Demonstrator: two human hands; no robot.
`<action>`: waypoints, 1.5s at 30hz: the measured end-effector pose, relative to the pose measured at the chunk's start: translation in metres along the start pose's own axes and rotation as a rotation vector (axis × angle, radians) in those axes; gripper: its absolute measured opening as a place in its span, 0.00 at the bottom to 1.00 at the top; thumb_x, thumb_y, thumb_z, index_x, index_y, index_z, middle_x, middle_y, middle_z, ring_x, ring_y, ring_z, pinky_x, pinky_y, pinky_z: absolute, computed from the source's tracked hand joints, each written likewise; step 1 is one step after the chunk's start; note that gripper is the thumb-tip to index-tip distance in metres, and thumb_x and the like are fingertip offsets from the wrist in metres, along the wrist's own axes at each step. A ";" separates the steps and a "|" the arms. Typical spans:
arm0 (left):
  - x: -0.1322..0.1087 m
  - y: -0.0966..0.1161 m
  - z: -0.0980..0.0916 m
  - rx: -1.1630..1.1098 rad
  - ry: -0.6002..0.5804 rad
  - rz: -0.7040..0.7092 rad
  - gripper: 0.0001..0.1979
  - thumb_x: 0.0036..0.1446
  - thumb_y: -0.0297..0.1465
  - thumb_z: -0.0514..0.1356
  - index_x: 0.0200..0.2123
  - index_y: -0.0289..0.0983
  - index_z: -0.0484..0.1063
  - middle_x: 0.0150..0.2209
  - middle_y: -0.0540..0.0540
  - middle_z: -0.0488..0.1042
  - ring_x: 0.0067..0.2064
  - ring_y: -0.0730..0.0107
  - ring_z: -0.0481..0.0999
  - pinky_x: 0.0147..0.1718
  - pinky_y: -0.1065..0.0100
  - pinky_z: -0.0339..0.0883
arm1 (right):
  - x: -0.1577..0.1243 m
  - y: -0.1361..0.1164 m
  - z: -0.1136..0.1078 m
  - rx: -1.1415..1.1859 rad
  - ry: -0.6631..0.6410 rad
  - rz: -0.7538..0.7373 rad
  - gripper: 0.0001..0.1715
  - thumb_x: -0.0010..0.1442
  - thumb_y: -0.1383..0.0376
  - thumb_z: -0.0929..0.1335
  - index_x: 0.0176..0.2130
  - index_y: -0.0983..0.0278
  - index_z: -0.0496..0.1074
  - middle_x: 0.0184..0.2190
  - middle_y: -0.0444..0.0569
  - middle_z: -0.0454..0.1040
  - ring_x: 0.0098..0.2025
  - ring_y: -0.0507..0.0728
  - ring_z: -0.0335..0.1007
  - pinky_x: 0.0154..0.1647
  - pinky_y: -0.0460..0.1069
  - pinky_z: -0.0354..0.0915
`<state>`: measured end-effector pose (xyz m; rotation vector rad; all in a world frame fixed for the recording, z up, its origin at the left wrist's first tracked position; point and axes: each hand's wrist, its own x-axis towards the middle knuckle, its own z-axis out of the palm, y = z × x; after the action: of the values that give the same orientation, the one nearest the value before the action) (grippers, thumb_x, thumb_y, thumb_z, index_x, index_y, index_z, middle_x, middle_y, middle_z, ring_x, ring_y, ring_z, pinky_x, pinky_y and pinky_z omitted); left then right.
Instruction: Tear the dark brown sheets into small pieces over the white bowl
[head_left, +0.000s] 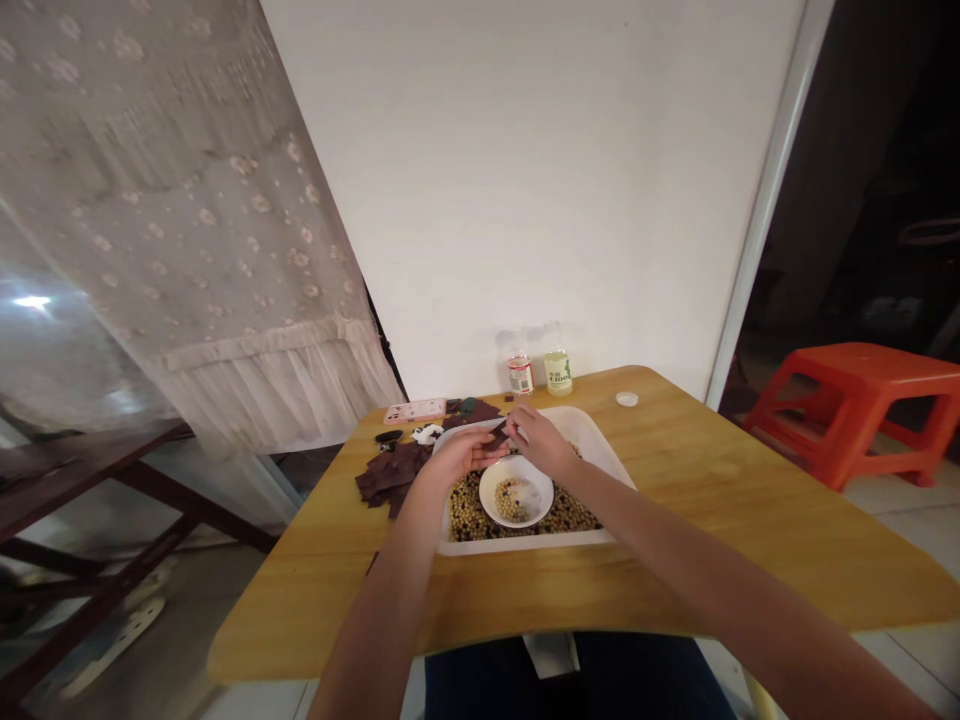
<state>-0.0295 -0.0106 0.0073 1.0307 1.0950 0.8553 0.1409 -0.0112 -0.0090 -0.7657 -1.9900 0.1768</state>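
Note:
My hands are together above a white rectangular tray [598, 450] filled with mixed beans [471, 512]. My right hand [541, 443] pinches a small dark brown flat piece [497, 434] in its fingertips. My left hand [461, 453] lies palm up, its fingers reaching the same piece; whether they grip it is unclear. Below my hands, a white bowl [516, 492] in the tray holds pale beans in cloudy liquid. A heap of similar dark brown flat pieces [394, 477] lies on the table left of the tray.
The yellow wooden table [697, 560] ends at a white wall behind. A pink card-like object [415, 411], further dark pieces [472, 411], and a small black dish [389, 437] sit back left. Several other items include two small bottles [520, 375], a white cap [627, 398], and an orange stool [855, 410] right of the table.

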 end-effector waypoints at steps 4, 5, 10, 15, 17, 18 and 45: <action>0.001 -0.001 0.000 -0.008 -0.007 0.005 0.06 0.46 0.26 0.62 0.31 0.33 0.70 0.29 0.43 0.77 0.34 0.66 0.78 0.36 0.68 0.70 | 0.000 -0.001 0.000 0.017 -0.034 -0.039 0.09 0.56 0.74 0.58 0.27 0.62 0.57 0.28 0.45 0.60 0.31 0.52 0.58 0.33 0.46 0.56; 0.000 0.000 0.000 -0.009 -0.007 0.005 0.06 0.46 0.26 0.62 0.31 0.33 0.70 0.29 0.42 0.77 0.33 0.66 0.78 0.36 0.68 0.70 | 0.000 -0.001 0.000 0.014 -0.020 -0.031 0.09 0.55 0.74 0.58 0.27 0.62 0.57 0.28 0.45 0.60 0.31 0.52 0.58 0.32 0.46 0.56; -0.001 0.002 0.002 -0.011 0.016 -0.014 0.05 0.47 0.25 0.60 0.31 0.33 0.70 0.29 0.42 0.77 0.32 0.66 0.78 0.35 0.68 0.71 | 0.001 0.004 -0.004 -0.017 0.061 0.037 0.10 0.55 0.74 0.58 0.26 0.62 0.57 0.28 0.45 0.60 0.31 0.53 0.58 0.32 0.46 0.56; -0.001 0.001 0.002 0.016 -0.012 -0.008 0.06 0.48 0.25 0.59 0.33 0.32 0.70 0.30 0.41 0.77 0.34 0.65 0.78 0.34 0.69 0.71 | 0.000 -0.001 0.000 0.004 -0.010 -0.022 0.09 0.55 0.74 0.58 0.27 0.62 0.57 0.29 0.45 0.60 0.31 0.52 0.58 0.32 0.46 0.56; 0.000 0.001 0.001 0.024 -0.022 -0.013 0.07 0.48 0.26 0.60 0.34 0.32 0.70 0.31 0.41 0.77 0.34 0.66 0.78 0.33 0.70 0.70 | 0.000 -0.002 0.000 0.004 -0.018 -0.034 0.09 0.55 0.74 0.58 0.27 0.62 0.57 0.28 0.45 0.60 0.31 0.52 0.58 0.32 0.46 0.56; 0.000 0.001 0.001 0.022 -0.020 -0.017 0.08 0.48 0.26 0.60 0.34 0.32 0.70 0.31 0.42 0.77 0.34 0.66 0.78 0.33 0.70 0.70 | 0.001 -0.001 0.000 -0.002 -0.011 -0.028 0.09 0.55 0.74 0.58 0.27 0.62 0.57 0.28 0.45 0.60 0.31 0.52 0.58 0.32 0.46 0.56; -0.005 0.003 0.005 0.022 -0.019 -0.035 0.08 0.46 0.27 0.61 0.33 0.33 0.71 0.30 0.44 0.77 0.32 0.68 0.78 0.32 0.71 0.69 | 0.000 0.000 -0.001 -0.028 0.024 -0.005 0.08 0.56 0.74 0.58 0.27 0.62 0.57 0.28 0.45 0.60 0.31 0.52 0.58 0.32 0.45 0.56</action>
<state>-0.0257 -0.0155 0.0126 1.0333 1.1057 0.8053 0.1422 -0.0110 -0.0082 -0.7769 -1.9755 0.1367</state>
